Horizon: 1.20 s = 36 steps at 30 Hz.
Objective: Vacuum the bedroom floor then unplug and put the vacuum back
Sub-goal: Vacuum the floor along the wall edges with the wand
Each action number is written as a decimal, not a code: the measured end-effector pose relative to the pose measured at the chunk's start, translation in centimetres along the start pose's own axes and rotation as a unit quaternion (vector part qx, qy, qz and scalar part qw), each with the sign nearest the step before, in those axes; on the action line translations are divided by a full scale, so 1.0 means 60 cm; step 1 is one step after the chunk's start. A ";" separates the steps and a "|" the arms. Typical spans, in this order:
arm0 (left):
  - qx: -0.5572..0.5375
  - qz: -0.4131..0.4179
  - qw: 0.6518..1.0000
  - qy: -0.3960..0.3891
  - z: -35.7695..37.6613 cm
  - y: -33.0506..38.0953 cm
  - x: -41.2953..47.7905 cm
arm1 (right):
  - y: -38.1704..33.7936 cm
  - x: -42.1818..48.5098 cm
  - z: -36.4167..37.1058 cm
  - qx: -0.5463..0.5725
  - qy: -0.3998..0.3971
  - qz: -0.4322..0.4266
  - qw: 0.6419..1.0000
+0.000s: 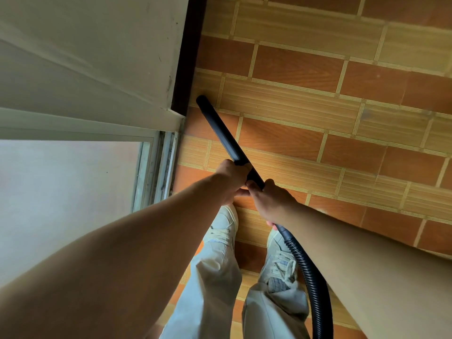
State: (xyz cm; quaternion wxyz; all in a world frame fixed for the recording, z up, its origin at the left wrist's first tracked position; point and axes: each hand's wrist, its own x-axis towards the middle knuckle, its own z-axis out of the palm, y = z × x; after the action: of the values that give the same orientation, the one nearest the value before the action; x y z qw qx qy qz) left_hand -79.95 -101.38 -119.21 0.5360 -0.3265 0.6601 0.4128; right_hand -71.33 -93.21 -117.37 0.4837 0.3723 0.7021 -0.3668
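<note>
Vacuum tube (pixel 223 133) is long and black. On the left are a glass door (pixel 61 192) and a white wall (pixel 97 45). The tube's tip points down by the dark strip (pixel 186 57) under the wall. The left hand (pixel 232 178) grips the tube. Just beside it, the right hand (pixel 271 201) grips the end where the bendy hose (pixel 309 272) starts. Pale shoes (pixel 225 228) stand on the tiled floor (pixel 318 94).

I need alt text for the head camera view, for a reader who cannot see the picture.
Both hands, left hand ahead of right hand, grip a black vacuum tube aimed at the patterned floor beside a dark baseboard. A ribbed hose trails back past the person's shoes.
</note>
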 end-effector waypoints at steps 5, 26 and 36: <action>-0.013 -0.008 1.000 0.003 -0.004 -0.006 -0.005 | 0.004 -0.003 0.002 0.020 -0.015 -0.002 1.000; -0.023 0.021 0.999 -0.010 0.021 0.049 0.000 | -0.014 0.021 -0.059 -0.026 0.025 -0.006 0.999; -0.025 0.030 0.999 -0.011 0.039 0.092 0.009 | -0.037 0.016 -0.116 -0.050 0.018 -0.016 0.998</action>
State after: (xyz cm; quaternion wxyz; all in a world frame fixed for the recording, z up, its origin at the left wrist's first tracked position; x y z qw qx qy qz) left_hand -83.89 -96.83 -118.87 0.5223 -0.3156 0.6529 0.4487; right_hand -76.37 -87.94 -116.11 0.4826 0.3428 0.7342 -0.3323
